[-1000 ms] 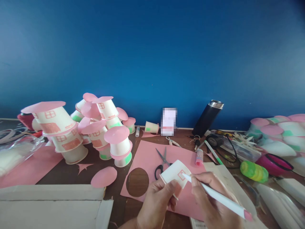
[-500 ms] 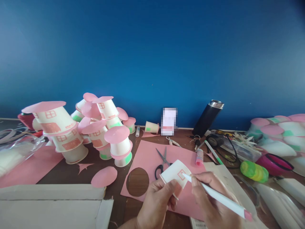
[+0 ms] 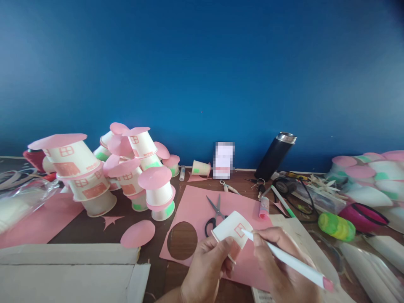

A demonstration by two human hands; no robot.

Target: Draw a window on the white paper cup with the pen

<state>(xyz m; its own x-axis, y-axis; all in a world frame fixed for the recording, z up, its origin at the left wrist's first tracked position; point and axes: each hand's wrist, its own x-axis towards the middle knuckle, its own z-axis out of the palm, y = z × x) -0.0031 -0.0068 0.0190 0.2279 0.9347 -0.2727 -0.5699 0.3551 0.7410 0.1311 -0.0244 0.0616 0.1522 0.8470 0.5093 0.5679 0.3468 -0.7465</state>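
Observation:
My left hand [image 3: 210,263] grips a white paper cup [image 3: 229,227], tilted on its side above a pink paper sheet [image 3: 192,202]. The cup carries a pink square outline and a filled pink patch near its rim. Between the fingers of my right hand [image 3: 277,259] is a white felt-tip marker [image 3: 293,263] with a pink end; its tip touches the cup at the outlined square. Black-handled scissors [image 3: 214,214] lie partly open on the sheet, just behind the cup. A round hole is cut in the sheet, left of my left hand.
Decorated cups [image 3: 83,174] with pink paper tops stand stacked at the left; more are piled at the far right. A cut pink disc [image 3: 138,234] and cardboard [image 3: 69,277] lie front left. Behind are a black flask [image 3: 274,155], keys [image 3: 261,189] and a glue stick [image 3: 264,208].
Hardly anything differs. Both hands keep the same grip, and the marker tip stays at the square on the cup.

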